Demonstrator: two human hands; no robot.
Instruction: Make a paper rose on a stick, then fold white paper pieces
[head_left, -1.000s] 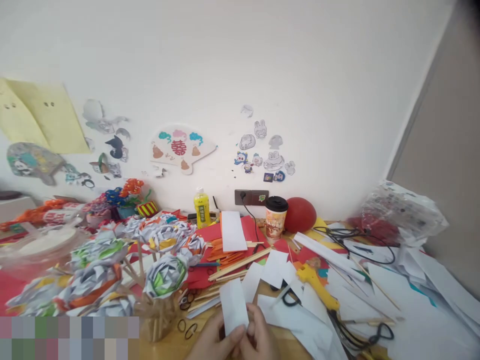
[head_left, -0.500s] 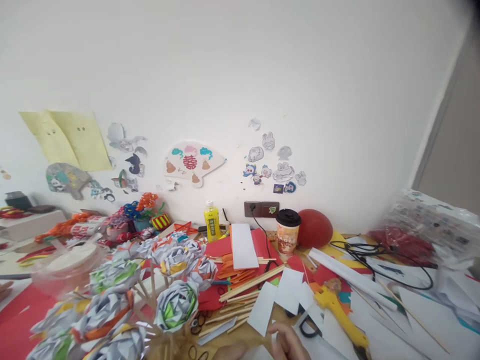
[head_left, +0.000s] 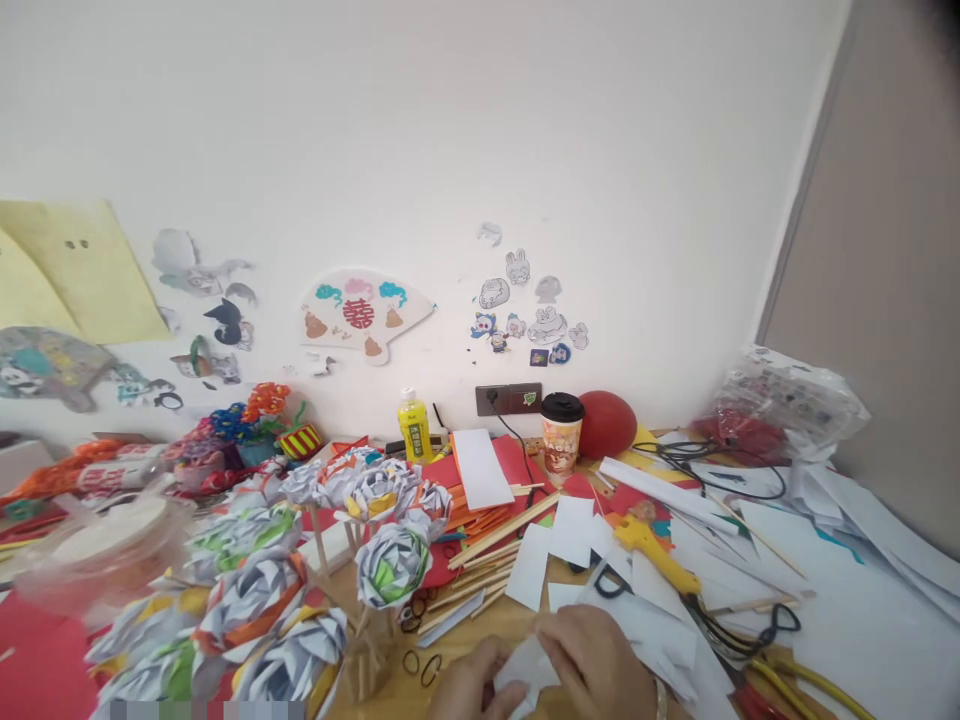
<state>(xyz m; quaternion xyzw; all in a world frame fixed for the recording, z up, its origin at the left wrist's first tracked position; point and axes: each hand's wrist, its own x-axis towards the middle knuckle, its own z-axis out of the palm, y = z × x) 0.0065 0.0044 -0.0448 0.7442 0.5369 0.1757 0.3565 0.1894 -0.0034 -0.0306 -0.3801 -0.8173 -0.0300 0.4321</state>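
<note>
At the bottom edge of the view my left hand (head_left: pixel 469 685) and my right hand (head_left: pixel 600 665) are together on a small white paper piece (head_left: pixel 525 672), fingers closed on it from both sides. The paper looks bent between them. Just left of my left hand stands a bunch of folded paper flowers (head_left: pixel 394 560) on wooden sticks. Black rubber bands (head_left: pixel 420 665) lie on the wooden table (head_left: pixel 480 640) beside my left hand. White paper rectangles (head_left: pixel 551 550) and scissors (head_left: pixel 600 580) lie just beyond my hands.
A yellow glue gun (head_left: pixel 656 555) with black cable lies right of the scissors. Wooden sticks (head_left: pixel 495 535), red paper, a yellow bottle (head_left: pixel 414 428), a paper cup (head_left: pixel 561 435), a red ball (head_left: pixel 607 425) and a plastic bag (head_left: pixel 780 410) crowd the back. Loose white sheets cover the right side.
The paper strip stood upright between my hands a second ago; now it is lower and bent under my fingers. The view swung up and right, then back, with both hands in sight again.
</note>
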